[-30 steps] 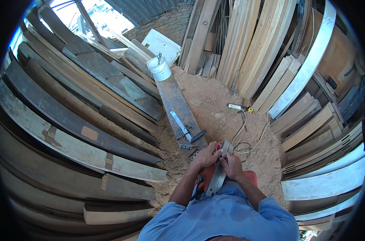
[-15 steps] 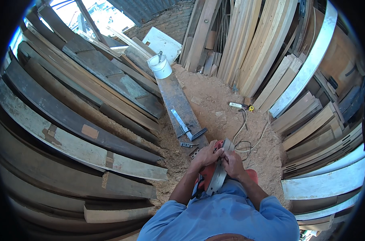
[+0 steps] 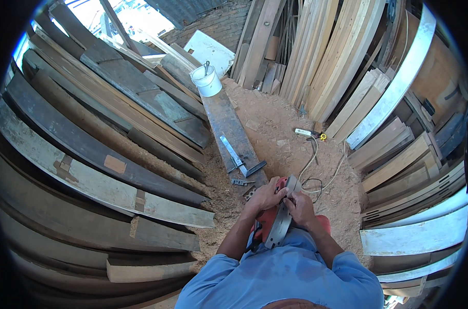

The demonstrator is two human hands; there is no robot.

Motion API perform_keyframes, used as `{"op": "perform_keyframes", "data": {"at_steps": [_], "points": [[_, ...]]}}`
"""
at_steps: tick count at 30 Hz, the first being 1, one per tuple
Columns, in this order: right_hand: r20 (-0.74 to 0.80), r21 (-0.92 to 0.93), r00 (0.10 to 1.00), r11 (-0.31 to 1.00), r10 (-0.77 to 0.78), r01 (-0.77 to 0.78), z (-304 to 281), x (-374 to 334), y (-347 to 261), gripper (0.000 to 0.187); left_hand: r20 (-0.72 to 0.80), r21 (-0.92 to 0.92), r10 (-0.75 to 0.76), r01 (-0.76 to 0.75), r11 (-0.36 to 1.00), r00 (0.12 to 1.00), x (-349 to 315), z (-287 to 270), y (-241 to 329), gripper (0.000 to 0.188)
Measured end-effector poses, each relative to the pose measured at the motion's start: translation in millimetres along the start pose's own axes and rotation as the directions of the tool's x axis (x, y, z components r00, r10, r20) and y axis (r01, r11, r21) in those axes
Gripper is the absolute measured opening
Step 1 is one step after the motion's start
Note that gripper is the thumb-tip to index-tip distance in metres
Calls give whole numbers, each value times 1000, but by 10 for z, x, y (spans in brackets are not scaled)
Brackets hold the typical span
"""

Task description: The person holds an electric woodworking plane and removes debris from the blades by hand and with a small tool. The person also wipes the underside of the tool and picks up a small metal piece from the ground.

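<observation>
A red electric planer (image 3: 280,225) rests tipped on its side against my lap, its long grey metal sole facing up and right. My left hand (image 3: 266,198) is closed around its far end, thumb over the edge of the sole. At the middle of the sole, near the blade slot, my right hand (image 3: 301,210) is closed with bent fingers pressed to the planer; its fingertips are partly hidden. Just beyond lies a dark plank (image 3: 228,123). On it are a metal square (image 3: 231,149) with a dark stock, and a small metal piece (image 3: 242,182).
A white bucket (image 3: 207,85) with a tool handle in it stands on the plank's far end. A white power strip (image 3: 303,132), a yellow-black object (image 3: 323,137) and a pale cord (image 3: 338,174) lie on the sawdust-covered floor. Stacked boards (image 3: 100,180) line the left; more boards (image 3: 326,62) lean right.
The view has shifted very slightly. Both hands keep their hold on the planer, with only a slight movement of the right fingers along the sole.
</observation>
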State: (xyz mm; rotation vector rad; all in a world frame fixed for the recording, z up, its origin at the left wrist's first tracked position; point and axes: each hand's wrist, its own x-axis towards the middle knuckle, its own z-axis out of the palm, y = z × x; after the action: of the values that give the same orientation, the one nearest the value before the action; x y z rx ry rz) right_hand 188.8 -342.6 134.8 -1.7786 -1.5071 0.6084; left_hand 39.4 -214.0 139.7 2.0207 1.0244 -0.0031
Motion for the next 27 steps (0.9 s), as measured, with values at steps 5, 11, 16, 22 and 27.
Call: {"op": "perform_keyframes", "data": {"at_steps": [5,11,16,22,27], "points": [[-141,-7,954,963,-266,268,136,26,186,15,9,15,15,-16,1000,1000,0,-26,58,78],[33,-92,997,994,63,-60,33,28,-4,15,-10,15,22,-22,1000,1000,-11,-5,13,77],[-20,-19,994,994,-111,110,1,40,-23,14,-16,36,20,-19,999,1000,-37,-39,49,76],[-8,-55,995,994,-99,98,29,42,33,15,58,8,-31,30,1000,998,-58,-115,155,81],[20,-6,999,999,-37,37,6,64,-34,14,35,-7,-28,28,1000,999,-42,-74,76,81]]}}
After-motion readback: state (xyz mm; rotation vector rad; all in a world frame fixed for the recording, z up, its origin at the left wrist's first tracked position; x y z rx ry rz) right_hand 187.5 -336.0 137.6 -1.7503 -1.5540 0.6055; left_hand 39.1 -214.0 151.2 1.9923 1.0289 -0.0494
